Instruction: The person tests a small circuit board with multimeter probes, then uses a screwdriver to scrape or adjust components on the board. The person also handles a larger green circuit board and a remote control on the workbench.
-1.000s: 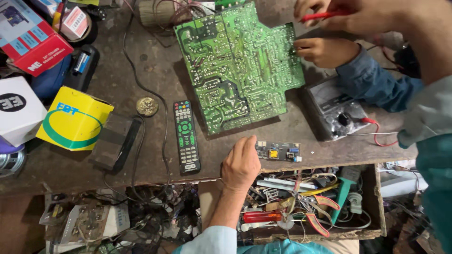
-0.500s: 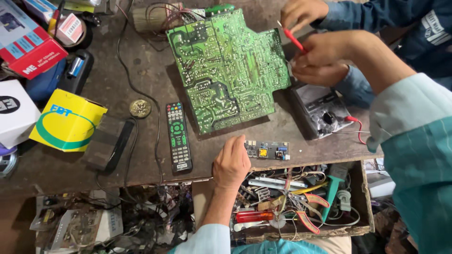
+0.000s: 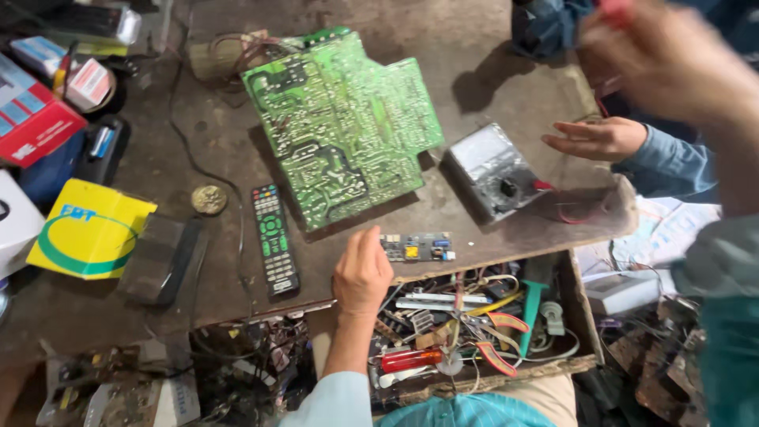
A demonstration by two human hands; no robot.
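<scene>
Left hand [image 3: 362, 273] rests loosely curled, grasping nothing, beside small control board [image 3: 417, 247]; right hand [image 3: 672, 67] blurred, grip unreadable; a nudge risks tipping board into drawer [image 3: 581, 316].

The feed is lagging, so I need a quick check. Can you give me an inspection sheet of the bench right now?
Surface: dark, stained wooden table.
Job's things: green circuit board lying flat, solder side up; grey meter to its right; small circuit strip near the front edge.
Clutter: remote control, yellow box, red box, round disc; open drawer full of tools.
Grippers: left hand resting on the table edge, empty; right hand raised and blurred, something red at its fingertips, grip unclear.
Cables: red lead by the meter; black cable across the table.
Surroundings: another person's hand, blue sleeve, right of the meter.
</scene>
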